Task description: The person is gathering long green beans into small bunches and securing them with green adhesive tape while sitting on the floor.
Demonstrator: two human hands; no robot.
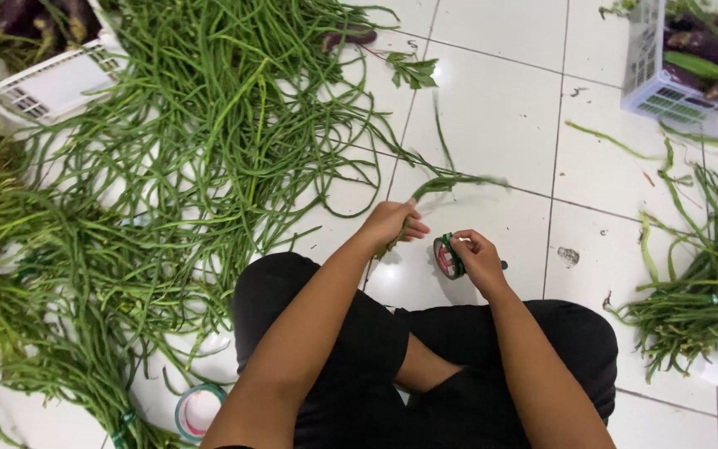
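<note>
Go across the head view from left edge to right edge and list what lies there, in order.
White basket at top left → loose heap of long beans → left hand gripping a few beans → right hand holding a tape roll → bundled long beans on the tiles.

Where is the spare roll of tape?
The spare roll of tape lies on the white tiled floor, bottom left, beside the person's left knee.

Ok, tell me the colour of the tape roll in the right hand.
Green tape on a reddish core: the tape roll in the right hand, seen in the head view.
</note>
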